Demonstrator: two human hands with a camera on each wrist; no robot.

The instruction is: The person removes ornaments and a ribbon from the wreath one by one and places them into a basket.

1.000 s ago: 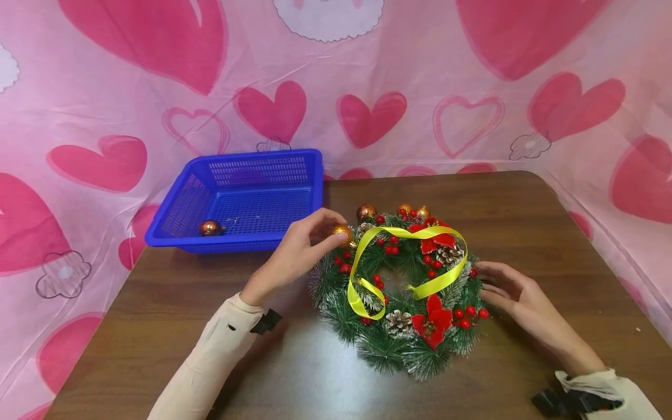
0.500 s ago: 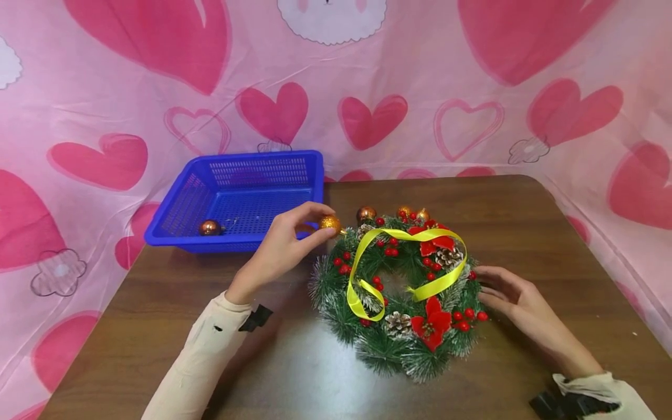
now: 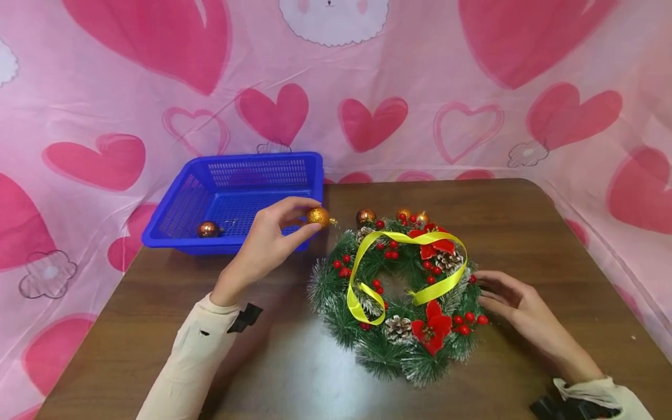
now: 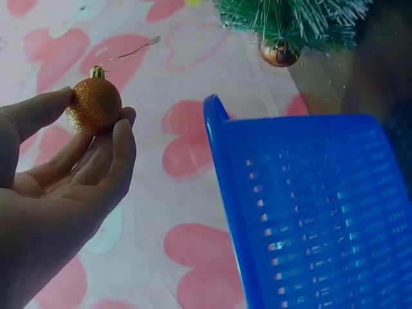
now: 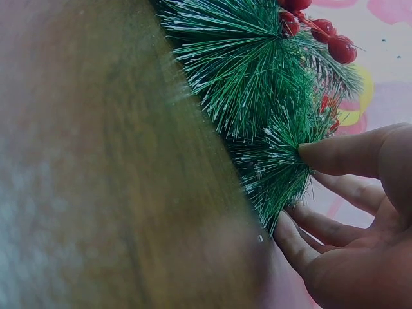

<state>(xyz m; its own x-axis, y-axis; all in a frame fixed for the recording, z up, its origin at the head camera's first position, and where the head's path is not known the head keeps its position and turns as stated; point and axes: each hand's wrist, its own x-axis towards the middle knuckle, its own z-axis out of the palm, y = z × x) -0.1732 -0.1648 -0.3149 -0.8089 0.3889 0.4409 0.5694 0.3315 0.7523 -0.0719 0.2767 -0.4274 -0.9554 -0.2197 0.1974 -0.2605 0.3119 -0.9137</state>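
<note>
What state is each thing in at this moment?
Left hand: pinches the glitter gold ball, lifted beside the basket.
Right hand: fingers straight, touching the wreath's edge.
Wreath: flat on the table, yellow ribbon looped loosely over it.
Blue basket: upright, holding one copper ball.

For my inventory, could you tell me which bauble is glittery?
The gold bauble pinched in the left hand; the basket's bauble looks smooth and shiny.
</note>
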